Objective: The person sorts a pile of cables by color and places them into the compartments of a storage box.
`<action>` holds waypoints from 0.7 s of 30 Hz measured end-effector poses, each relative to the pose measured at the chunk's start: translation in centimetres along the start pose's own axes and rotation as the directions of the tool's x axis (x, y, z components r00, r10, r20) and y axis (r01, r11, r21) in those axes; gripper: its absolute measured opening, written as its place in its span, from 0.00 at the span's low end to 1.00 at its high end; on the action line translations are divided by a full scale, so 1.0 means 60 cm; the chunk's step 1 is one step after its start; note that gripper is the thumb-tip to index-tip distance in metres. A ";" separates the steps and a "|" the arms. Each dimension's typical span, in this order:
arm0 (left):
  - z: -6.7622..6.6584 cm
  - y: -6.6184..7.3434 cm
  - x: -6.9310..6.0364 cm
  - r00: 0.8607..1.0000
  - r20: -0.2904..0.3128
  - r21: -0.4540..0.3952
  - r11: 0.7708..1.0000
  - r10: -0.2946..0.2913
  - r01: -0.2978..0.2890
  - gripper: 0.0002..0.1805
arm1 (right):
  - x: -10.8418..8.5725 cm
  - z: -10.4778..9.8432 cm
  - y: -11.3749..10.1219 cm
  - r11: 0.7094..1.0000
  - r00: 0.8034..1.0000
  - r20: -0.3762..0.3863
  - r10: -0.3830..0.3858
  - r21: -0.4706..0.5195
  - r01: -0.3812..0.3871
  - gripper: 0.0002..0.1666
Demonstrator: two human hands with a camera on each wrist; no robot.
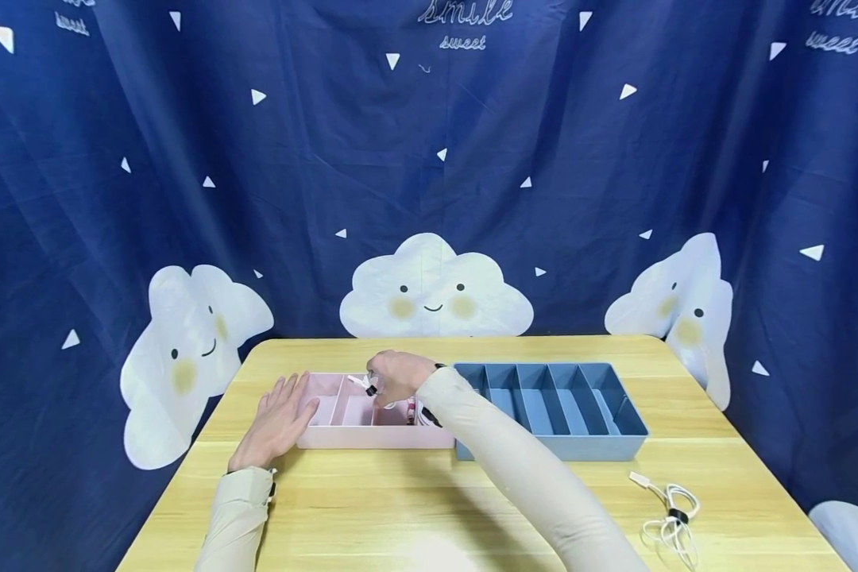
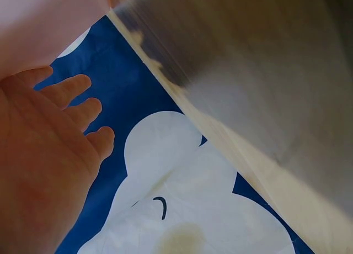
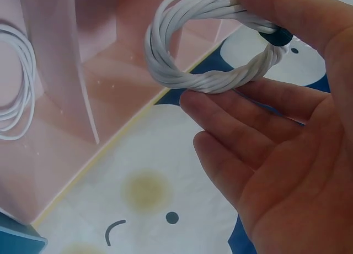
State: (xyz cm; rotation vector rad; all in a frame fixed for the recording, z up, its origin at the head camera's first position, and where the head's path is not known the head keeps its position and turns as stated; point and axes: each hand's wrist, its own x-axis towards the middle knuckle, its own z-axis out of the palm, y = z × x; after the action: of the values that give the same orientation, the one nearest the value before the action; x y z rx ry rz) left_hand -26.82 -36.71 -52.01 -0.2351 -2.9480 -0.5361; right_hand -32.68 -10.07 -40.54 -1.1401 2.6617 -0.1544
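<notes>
Here, a tied cable point(image 1: 678, 516) lies nearest on the table point(image 1: 343, 508). Beyond it, the left hand point(image 1: 275, 421), fingers spread, rests at the left end of the pink box point(image 1: 372, 438); the right hand point(image 1: 400, 375) pinches a coiled cable point(image 3: 212, 81) over that box. The blue box point(image 1: 593, 450) stands just beside, before a curtain point(image 1: 472, 199).

Curtained-off work nook, navy cloud-print curtain point(image 1: 472, 119) round three sides, pale wood-grain table point(image 1: 329, 500), room type unclear
</notes>
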 end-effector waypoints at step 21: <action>0.001 0.001 0.000 1.000 0.005 -0.008 1.000 -0.008 0.008 0.40 | 0.018 -0.001 -0.024 0.997 1.000 0.001 -0.026 -0.069 0.026 0.22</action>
State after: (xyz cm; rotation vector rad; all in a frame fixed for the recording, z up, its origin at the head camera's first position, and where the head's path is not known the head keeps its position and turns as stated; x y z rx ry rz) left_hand -26.81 -36.63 -52.04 -0.2261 -2.9531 -0.5494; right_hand -32.43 -11.82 -40.40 -1.1956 2.6718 -0.0671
